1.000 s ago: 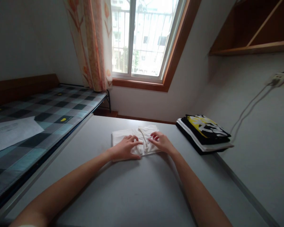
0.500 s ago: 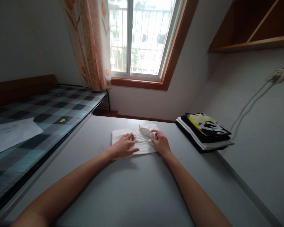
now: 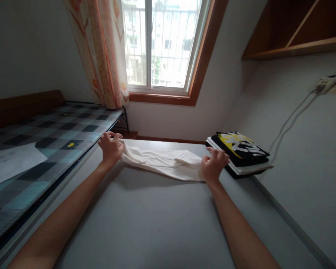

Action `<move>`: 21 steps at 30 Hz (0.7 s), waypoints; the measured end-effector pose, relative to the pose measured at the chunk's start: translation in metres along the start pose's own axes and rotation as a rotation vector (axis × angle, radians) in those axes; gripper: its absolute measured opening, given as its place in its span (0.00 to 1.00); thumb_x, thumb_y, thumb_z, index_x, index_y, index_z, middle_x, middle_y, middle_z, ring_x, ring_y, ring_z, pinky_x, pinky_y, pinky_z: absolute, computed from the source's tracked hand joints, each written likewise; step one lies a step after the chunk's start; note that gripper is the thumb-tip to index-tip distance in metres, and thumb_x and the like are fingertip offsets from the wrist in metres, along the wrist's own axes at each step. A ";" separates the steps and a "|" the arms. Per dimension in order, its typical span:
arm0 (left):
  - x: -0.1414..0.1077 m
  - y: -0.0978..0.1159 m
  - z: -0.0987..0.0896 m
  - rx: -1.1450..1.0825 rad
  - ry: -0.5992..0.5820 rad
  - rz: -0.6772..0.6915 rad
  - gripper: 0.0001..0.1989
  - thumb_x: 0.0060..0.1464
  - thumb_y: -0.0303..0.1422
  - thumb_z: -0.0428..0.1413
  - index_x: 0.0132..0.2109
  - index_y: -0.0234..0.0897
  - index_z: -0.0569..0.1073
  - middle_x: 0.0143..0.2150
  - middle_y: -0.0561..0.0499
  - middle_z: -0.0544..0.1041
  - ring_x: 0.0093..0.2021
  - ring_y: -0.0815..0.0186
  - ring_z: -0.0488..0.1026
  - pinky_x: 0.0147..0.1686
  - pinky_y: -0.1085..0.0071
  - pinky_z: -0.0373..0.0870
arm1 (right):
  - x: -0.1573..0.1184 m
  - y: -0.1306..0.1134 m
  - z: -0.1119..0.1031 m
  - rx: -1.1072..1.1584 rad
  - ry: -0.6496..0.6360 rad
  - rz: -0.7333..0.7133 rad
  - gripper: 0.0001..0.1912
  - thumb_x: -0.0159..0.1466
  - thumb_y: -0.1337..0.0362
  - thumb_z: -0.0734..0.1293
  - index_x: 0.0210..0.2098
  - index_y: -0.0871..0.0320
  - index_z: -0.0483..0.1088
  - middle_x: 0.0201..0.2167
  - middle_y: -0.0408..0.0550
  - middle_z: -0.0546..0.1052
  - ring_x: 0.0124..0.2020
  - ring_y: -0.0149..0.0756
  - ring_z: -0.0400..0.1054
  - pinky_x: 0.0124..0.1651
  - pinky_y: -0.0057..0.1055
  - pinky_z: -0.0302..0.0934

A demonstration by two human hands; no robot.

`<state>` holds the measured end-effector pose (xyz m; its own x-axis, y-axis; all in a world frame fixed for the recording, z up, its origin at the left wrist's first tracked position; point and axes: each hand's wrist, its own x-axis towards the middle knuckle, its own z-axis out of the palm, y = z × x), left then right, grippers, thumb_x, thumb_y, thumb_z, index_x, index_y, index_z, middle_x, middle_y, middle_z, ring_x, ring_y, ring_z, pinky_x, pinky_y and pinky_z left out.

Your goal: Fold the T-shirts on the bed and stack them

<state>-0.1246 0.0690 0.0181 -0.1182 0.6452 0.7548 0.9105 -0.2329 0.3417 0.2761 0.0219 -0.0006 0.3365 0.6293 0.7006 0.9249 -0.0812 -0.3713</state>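
A white cloth garment (image 3: 162, 164) stretches sideways between my hands over the far part of the pale table; its exact kind cannot be made out. My left hand (image 3: 111, 148) grips the garment's left end, which is lifted a little off the surface. At the other end my right hand (image 3: 213, 164) has its fingers curled on the right edge. A loose flap of the fabric lies folded near the right side, and the cloth sags slightly along its near edge.
Folded dark and white clothes (image 3: 240, 153) are stacked at the table's (image 3: 156, 224) right, close by my right hand. On the left stands a bed with a checked mattress (image 3: 81, 123) and a paper sheet (image 3: 14, 162). A cable (image 3: 291, 119) hangs along the right wall.
Both hands moved apart from the middle of the folded garment to its two ends. The cloth is now spread wider, with its left end raised.
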 end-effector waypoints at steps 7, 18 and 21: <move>-0.023 0.053 0.013 -0.273 -0.724 0.587 0.06 0.58 0.36 0.58 0.41 0.41 0.76 0.41 0.48 0.75 0.43 0.60 0.71 0.47 0.63 0.67 | -0.033 -0.040 0.021 0.146 -0.558 -0.686 0.18 0.65 0.59 0.64 0.54 0.51 0.72 0.58 0.51 0.72 0.65 0.50 0.53 0.65 0.50 0.39; -0.055 0.085 0.016 -0.332 -0.943 0.701 0.09 0.61 0.29 0.53 0.36 0.39 0.78 0.37 0.49 0.76 0.37 0.65 0.72 0.39 0.71 0.65 | -0.026 -0.045 0.013 0.001 -0.608 -0.537 0.16 0.69 0.65 0.56 0.35 0.56 0.75 0.35 0.54 0.79 0.39 0.40 0.71 0.62 0.42 0.46; -0.054 0.083 0.018 -0.291 -0.928 0.728 0.12 0.61 0.27 0.51 0.33 0.38 0.77 0.35 0.48 0.75 0.36 0.65 0.72 0.38 0.70 0.66 | -0.020 -0.039 0.013 0.078 -0.599 -0.251 0.14 0.67 0.63 0.57 0.39 0.57 0.74 0.33 0.55 0.79 0.36 0.42 0.72 0.49 0.36 0.58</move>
<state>-0.0351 0.0282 -0.0041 0.8211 0.5432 0.1753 0.5084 -0.8356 0.2080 0.2312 0.0230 -0.0079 -0.0654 0.9455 0.3190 0.9393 0.1662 -0.3000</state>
